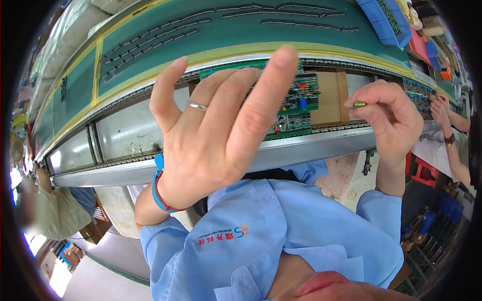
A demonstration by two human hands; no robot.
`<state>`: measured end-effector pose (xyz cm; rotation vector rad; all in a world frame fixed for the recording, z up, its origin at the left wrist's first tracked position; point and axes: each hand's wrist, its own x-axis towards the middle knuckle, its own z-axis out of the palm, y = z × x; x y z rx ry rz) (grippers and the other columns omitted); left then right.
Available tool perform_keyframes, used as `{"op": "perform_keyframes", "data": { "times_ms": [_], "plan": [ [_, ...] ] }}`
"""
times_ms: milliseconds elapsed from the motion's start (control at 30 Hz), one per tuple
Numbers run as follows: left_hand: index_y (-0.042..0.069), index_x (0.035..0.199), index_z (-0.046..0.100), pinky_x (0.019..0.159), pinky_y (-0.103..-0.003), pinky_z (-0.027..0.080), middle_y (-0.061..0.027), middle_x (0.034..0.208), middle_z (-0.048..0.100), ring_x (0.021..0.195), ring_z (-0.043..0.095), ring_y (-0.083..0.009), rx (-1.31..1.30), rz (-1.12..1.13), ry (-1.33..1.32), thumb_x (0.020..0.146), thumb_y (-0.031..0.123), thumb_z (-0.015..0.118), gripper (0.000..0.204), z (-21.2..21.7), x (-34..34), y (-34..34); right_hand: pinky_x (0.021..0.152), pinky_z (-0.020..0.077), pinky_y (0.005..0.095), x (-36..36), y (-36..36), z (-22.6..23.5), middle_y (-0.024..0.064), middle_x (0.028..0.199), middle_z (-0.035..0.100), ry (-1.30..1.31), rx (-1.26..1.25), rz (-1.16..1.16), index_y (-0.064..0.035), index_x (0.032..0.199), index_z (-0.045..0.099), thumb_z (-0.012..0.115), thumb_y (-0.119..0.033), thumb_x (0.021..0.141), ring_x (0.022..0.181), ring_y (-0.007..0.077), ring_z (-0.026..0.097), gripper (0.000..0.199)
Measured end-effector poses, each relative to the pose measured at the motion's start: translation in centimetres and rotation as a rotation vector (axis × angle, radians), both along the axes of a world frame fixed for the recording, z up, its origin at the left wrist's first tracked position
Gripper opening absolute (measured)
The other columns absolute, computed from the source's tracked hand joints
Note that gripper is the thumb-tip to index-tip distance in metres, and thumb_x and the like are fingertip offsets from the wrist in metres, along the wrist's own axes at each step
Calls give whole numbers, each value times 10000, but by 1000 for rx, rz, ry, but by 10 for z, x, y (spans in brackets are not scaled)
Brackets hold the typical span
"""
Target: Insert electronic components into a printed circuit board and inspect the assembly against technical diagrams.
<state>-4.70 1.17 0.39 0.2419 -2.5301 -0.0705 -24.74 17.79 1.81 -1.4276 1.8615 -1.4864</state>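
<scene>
My left hand point(211, 123) hovers over a green circuit board point(293, 123), its index finger stretched out and the other fingers loosely bent and apart. A ring and a blue-and-red wristband are on it. The hand hides part of the board, which is crowded with small parts, among them a blue block point(302, 104). To the right, my right hand point(391, 113) is closed in a pinch on a small green-gold cylindrical component point(358, 104). That hand is above the conveyor, apart from the board.
A brown cardboard piece point(331, 95) lies beside the board on the chain conveyor point(346, 131). Beyond it, rows of black strip parts point(291, 24) lie on a green bench mat point(241, 35). A blue bin point(384, 22) holds green parts. At far right, another person's hands point(441, 108) work over more boards point(419, 95).
</scene>
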Motion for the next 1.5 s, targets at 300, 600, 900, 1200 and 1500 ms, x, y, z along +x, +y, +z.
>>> {"op": "perform_keyframes", "data": {
  "times_ms": [300,600,900,1200,1500],
  "plan": [
    [32,1308,430,1006,-457,291,-54,1244,614,850,651,-205,-3,1,53,642,252,769,778,-9,2,5,542,484,265,29,-28,0,119,741,629,509,-74,85,26,877,636,691,88,716,611,213,607,181],
    [39,1319,465,1005,-437,292,-21,1109,652,817,642,-176,-8,9,96,550,228,768,848,-17,6,-1,541,509,294,34,-38,-1,139,818,635,799,-102,105,30,888,635,667,122,646,660,241,629,261],
    [61,1320,494,1014,-414,278,20,974,646,800,626,-147,45,8,122,479,195,757,892,-21,6,1,502,507,294,31,-50,-8,118,773,611,1009,-163,126,18,807,654,641,15,525,617,235,620,282],
    [83,1348,468,1012,-417,280,18,995,651,822,630,-147,89,-21,88,499,179,782,910,-6,10,1,549,495,305,36,-51,5,149,831,608,1029,6,207,61,846,619,666,143,573,657,267,615,288],
    [89,1347,471,1006,-420,287,19,957,633,794,616,-143,102,-19,104,524,169,764,878,-14,18,-4,546,495,305,39,-54,2,141,840,613,1023,-8,184,57,866,623,646,152,618,657,254,614,267]
  ]
}}
